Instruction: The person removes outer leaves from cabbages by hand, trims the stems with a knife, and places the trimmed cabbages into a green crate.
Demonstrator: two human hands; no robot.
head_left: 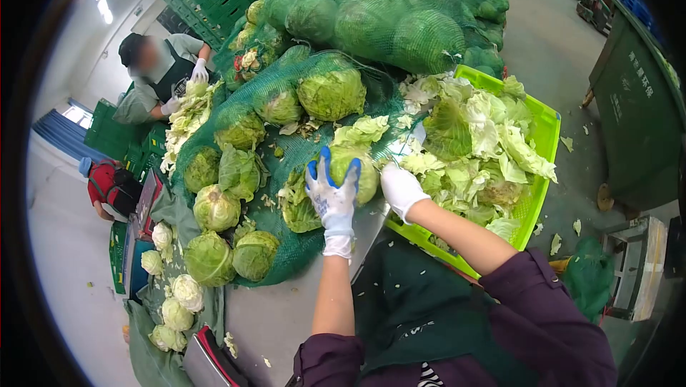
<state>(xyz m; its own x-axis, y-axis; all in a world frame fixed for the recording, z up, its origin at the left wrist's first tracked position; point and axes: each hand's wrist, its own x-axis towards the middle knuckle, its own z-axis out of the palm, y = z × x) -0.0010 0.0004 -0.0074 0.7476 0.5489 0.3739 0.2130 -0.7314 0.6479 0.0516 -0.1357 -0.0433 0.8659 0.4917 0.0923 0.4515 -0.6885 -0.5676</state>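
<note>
My left hand [332, 201], in a white glove with blue fingertips, grips a pale green cabbage [366, 176] whose outer leaf [363, 130] is folded back at the top. Close against the right side of that cabbage is my right hand [404, 192], in a white glove. Its fingers are curled inward, and what they hold, if anything, is hidden. Another leafy cabbage [296, 208] lies just left of my left hand. Under these cabbages spreads a green mesh net [286, 165].
A lime-green crate [547, 130] heaped with loose leaves [486, 137] stands at right. Whole cabbages [209, 258] and peeled ones [188, 293] lie left. Full net sacks [386, 19] are piled behind. A co-worker [161, 76] handles leaves at upper left. A large green bin [636, 101] stands far right.
</note>
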